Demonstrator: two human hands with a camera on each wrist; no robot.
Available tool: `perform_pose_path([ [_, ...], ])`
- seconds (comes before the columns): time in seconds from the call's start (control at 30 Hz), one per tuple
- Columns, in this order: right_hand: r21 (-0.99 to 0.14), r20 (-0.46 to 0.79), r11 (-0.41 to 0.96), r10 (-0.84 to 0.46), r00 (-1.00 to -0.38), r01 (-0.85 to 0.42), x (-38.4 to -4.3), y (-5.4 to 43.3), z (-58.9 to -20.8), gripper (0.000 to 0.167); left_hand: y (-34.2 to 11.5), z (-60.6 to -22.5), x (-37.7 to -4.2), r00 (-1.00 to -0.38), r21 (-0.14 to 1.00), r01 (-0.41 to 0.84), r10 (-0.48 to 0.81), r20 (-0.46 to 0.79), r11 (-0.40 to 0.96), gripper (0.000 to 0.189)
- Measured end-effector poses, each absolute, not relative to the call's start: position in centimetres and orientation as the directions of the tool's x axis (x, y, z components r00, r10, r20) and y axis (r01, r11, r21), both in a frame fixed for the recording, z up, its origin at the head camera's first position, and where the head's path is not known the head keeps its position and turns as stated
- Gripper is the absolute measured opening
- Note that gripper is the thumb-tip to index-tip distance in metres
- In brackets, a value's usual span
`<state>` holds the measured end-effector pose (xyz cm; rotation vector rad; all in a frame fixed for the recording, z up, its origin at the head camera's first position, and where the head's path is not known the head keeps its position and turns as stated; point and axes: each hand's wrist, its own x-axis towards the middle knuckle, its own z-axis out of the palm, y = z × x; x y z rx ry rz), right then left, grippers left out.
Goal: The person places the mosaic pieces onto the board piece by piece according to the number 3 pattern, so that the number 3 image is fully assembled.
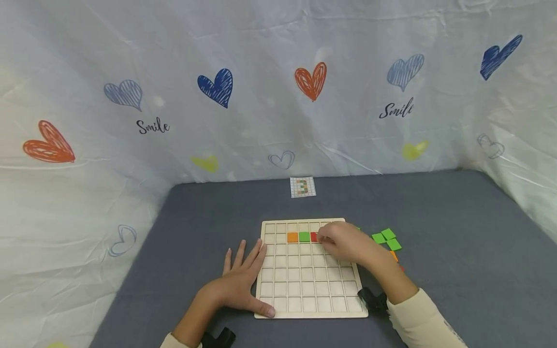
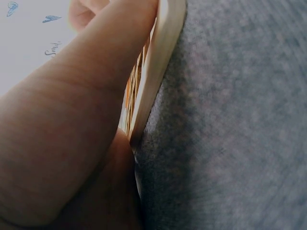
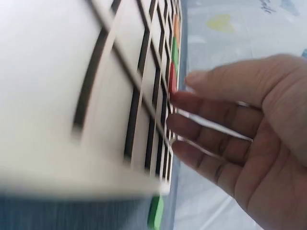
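A wooden grid board (image 1: 293,289) lies on the grey surface. In one upper row sit an orange tile (image 1: 293,237), a green tile (image 1: 304,237) and a red tile (image 1: 314,237). My left hand (image 1: 241,285) rests with fingers spread over the board's left edge, its thumb at the lower left corner. My right hand (image 1: 345,241) is over the upper right of the grid, fingertips beside the red tile. In the right wrist view its fingers bend loosely near the red tile (image 3: 172,76), and nothing shows between thumb and fingers.
Several loose green tiles (image 1: 387,237) lie right of the board, with an orange tile (image 1: 394,255) partly behind the right forearm. A small card with a coloured grid pattern (image 1: 302,187) lies at the back edge. A white curtain printed with hearts (image 1: 261,125) hangs behind.
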<state>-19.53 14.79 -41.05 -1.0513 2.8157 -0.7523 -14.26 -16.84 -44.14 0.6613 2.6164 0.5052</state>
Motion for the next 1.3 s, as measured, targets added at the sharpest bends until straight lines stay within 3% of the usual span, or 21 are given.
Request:
perform_pose_path([
  [0.1, -0.448, 0.166, 0.64, -0.626, -0.762, -0.624, -19.1, 16.4, -40.8, 0.021, -16.9, -44.2, -14.2, -0.811, 0.438, 0.375, 0.518, -0.272, 0.817, 0.139],
  [0.23, -0.421, 0.173, 0.703, -0.559, -0.811, -0.574, -18.5, 19.2, -40.4, 0.018, -17.2, -44.3, -14.3, -0.812, 0.457, 0.385, 0.53, -0.245, 0.802, 0.14],
  [0.4, -0.395, 0.11, 0.804, -0.439, -0.892, -0.444, -18.1, 23.0, -40.3, 0.018, -17.1, -44.2, -14.4, -0.812, 0.461, 0.376, 0.525, -0.254, 0.804, 0.14],
  [0.57, -0.362, 0.054, 0.856, -0.375, -0.925, -0.369, -17.9, 26.1, -40.5, 0.017, -17.1, -44.0, -14.3, -0.808, 0.462, 0.365, 0.521, -0.273, 0.808, 0.139],
  [0.87, -0.338, -0.013, 0.87, -0.386, -0.922, -0.36, -17.6, 27.7, -41.2, 0.017, -17.2, -44.4, -14.2, -0.809, 0.468, 0.375, 0.529, -0.255, 0.8, 0.14],
  [1.3, -0.279, 0.023, 0.884, -0.385, -0.923, -0.376, -17.1, 27.5, -41.6, 0.017, -17.2, -44.9, -14.4, -0.804, 0.479, 0.391, 0.545, -0.237, 0.786, 0.139],
])
